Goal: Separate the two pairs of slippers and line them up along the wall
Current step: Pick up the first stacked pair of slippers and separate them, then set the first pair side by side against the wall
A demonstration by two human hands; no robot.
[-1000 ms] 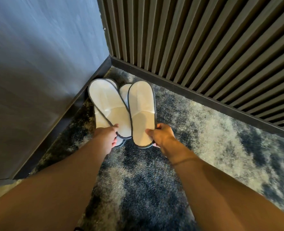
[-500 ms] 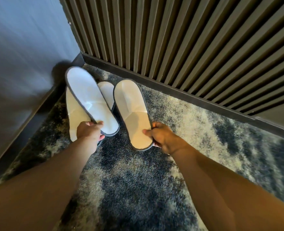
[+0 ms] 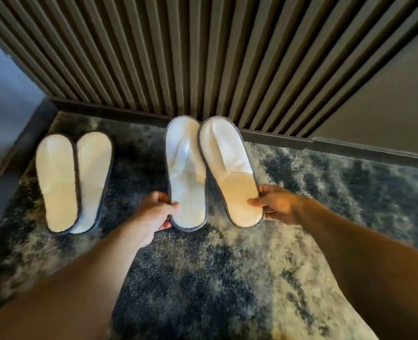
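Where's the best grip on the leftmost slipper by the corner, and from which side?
Probably the heel end of the leftmost slipper, pinching the thin sole edge from the near side. Its toe points at the slatted wall, its right edge overlaps the neighbouring slipper, and the heel is free on the carpet.

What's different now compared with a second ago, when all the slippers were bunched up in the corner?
The left hand and right hand have each carried one slipper, the left-held slipper and the right-held slipper, rightward along the slatted wall, away from the corner. The other pair lies on the carpet near the corner. Both grips stayed as they were.
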